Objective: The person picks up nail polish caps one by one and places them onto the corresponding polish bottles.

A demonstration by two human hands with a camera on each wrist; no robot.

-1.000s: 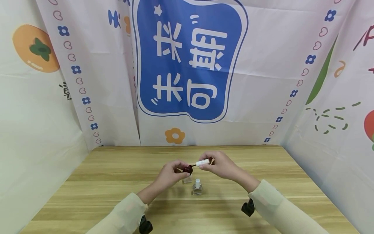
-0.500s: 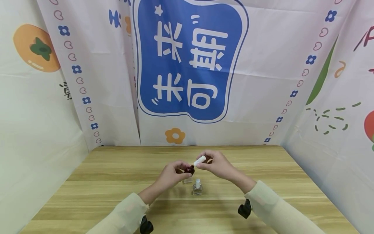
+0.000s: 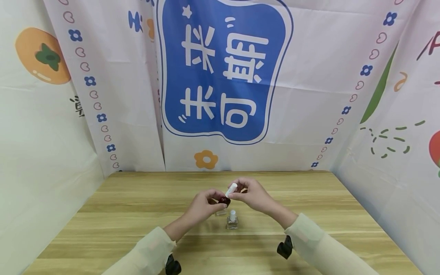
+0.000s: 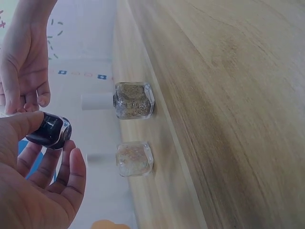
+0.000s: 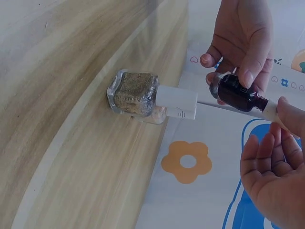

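Note:
My left hand pinches a small nail polish bottle of dark red, held tilted above the table. At its mouth, the thumb and fingers of my right hand grip the white cap. In the right wrist view a bit of the dark neck shows below the cap; the brush is hidden. A glitter nail polish bottle with a white cap stands upright on the table, nearest the person. Behind it stands a pale, clear nail polish bottle, partly covered by my left hand in the head view.
The wooden table reaches back to a white printed cloth hung behind it. More cloth hangs along the left and right sides. A dark wrist camera sits at the right sleeve.
My right hand has moved left and turned the cap more upright. The brush, visible beside the bottle a second ago, is now out of sight with the cap at the neck.

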